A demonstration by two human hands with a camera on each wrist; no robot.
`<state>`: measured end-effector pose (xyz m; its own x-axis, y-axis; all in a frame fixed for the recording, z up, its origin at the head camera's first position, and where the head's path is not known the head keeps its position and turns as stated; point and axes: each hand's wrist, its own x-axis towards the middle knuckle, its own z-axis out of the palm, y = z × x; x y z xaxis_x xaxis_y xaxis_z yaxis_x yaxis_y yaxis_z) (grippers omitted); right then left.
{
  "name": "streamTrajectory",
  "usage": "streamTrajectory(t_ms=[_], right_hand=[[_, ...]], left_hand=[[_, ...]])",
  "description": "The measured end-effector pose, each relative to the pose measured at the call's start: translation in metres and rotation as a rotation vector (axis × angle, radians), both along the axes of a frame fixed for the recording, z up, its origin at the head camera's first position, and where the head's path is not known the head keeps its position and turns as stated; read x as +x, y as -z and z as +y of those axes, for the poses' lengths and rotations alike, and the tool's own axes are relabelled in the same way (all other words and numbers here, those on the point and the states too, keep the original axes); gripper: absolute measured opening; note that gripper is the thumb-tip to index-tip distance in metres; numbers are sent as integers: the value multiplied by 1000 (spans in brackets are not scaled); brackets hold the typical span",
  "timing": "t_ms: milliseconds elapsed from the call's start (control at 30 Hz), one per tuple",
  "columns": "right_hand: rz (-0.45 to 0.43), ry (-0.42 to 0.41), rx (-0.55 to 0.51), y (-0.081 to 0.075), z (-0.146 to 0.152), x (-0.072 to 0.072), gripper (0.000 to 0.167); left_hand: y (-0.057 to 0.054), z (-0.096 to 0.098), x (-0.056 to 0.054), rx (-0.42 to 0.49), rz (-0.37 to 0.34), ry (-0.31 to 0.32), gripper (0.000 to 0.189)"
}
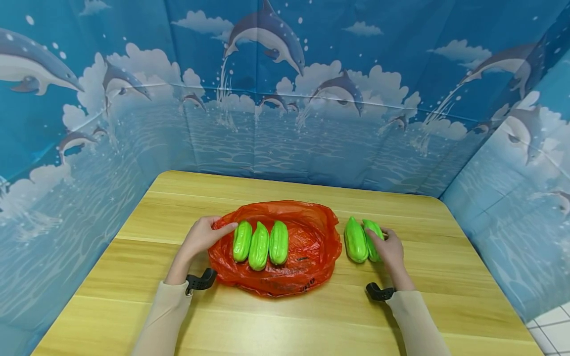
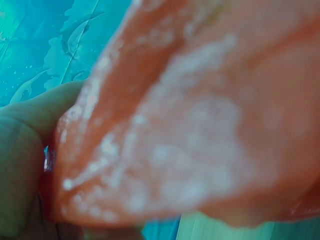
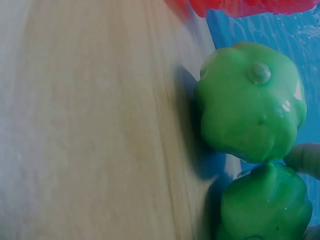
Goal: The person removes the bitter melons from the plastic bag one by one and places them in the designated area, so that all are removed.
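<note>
A red plastic bag (image 1: pixel 311 267) lies spread open on the table, holding three glossy green papayas, the middle one (image 1: pixel 259 246) set slightly nearer the front. My left hand (image 1: pixel 201 239) grips the bag's left rim, thumb over the inside beside the leftmost papaya (image 1: pixel 242 242). In the left wrist view the bag film (image 2: pixel 190 130) fills most of the picture. To the right of the bag, two more papayas lie side by side. My right hand (image 1: pixel 392 252) holds the outer papaya (image 1: pixel 373 227) between thumb and fingers; the inner papaya (image 1: pixel 356 241) lies against it.
The wooden table (image 1: pixel 276 326) has rounded back corners. Behind it and at both sides hangs a blue curtain (image 1: pixel 276 128) printed with dolphins. Black wrist straps (image 1: pixel 201 280) sit on both forearms.
</note>
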<state>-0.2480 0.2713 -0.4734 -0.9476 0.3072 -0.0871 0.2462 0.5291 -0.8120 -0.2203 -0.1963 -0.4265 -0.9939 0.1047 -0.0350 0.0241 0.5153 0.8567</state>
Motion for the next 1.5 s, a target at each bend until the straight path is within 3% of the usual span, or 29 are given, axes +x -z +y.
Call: streamTrajectory(t_ms=[533,1133,1500], right_hand=[[-10,-27,51,-2,-2,3,78],[-6,-33,60,-3,0,5,89],[71,-16,46,-9,-2,4,83]], left_hand=[[-1,0,1,10,-12,1,47],[0,0,0,15,-8,12,46],[0,1,-1,18,-6,13,46]])
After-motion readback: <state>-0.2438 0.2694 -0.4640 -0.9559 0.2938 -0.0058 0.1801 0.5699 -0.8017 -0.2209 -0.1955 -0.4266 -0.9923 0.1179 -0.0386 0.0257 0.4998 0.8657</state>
